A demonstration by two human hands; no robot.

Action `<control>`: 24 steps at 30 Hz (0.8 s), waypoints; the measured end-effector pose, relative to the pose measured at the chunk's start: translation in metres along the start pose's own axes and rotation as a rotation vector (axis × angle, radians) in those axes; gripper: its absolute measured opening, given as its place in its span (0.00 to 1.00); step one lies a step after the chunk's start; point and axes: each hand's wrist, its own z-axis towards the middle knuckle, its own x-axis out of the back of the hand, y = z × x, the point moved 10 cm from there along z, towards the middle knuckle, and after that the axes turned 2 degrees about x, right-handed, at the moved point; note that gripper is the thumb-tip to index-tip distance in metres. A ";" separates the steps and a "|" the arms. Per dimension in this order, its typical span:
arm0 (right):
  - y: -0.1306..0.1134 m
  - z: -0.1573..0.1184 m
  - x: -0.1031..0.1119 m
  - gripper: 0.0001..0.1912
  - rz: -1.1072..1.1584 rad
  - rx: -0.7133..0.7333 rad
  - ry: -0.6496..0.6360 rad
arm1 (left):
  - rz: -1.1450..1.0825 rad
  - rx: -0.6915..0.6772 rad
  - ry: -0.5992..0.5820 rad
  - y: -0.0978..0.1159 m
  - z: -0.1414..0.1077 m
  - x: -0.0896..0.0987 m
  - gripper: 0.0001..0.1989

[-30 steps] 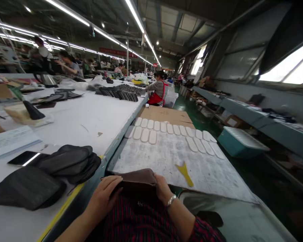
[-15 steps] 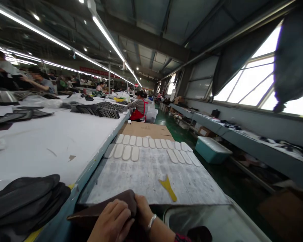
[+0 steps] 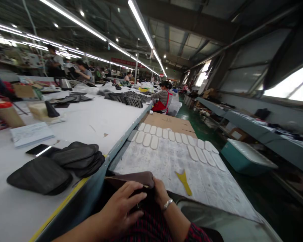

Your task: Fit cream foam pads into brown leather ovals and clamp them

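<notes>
A dark brown leather-like piece (image 3: pixel 132 177) with a rounded right end is at the near edge of the low worktable. My right hand (image 3: pixel 160 192), with a silver bracelet at the wrist, grips that rounded end; its fingertips are partly hidden behind it. My left hand (image 3: pixel 125 203) has its fingers spread at the piece's near side, the upper fingertip touching its edge, thumb out of sight. Beyond my hands, a yellow forked tool (image 3: pixel 184 182) lies on the whitish tabletop (image 3: pixel 161 164). Rows of white oval pads (image 3: pixel 154 142) line its far part.
Black shaped pieces (image 3: pixel 40 175) are stacked on the white table (image 3: pixel 91 124) at left, beside a phone (image 3: pixel 41 150) and paper (image 3: pixel 31 133). A co-worker in a red apron (image 3: pixel 164 101) sits ahead. A teal bin (image 3: pixel 244 161) stands on the floor at right.
My view has swung left, so the scene sits further right and more of the white table shows. My left hand's fingers, curled over the brown piece before, are now spread apart.
</notes>
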 end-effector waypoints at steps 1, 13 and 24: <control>0.002 0.000 0.000 0.15 0.011 -0.001 -0.011 | -0.064 0.025 0.022 -0.008 -0.014 0.001 0.21; 0.024 0.003 -0.004 0.18 0.225 -0.143 0.050 | -0.022 0.632 0.227 -0.214 -0.108 -0.017 0.15; 0.027 -0.004 0.005 0.19 0.271 -0.264 0.145 | 0.208 0.362 0.362 -0.165 -0.089 0.000 0.11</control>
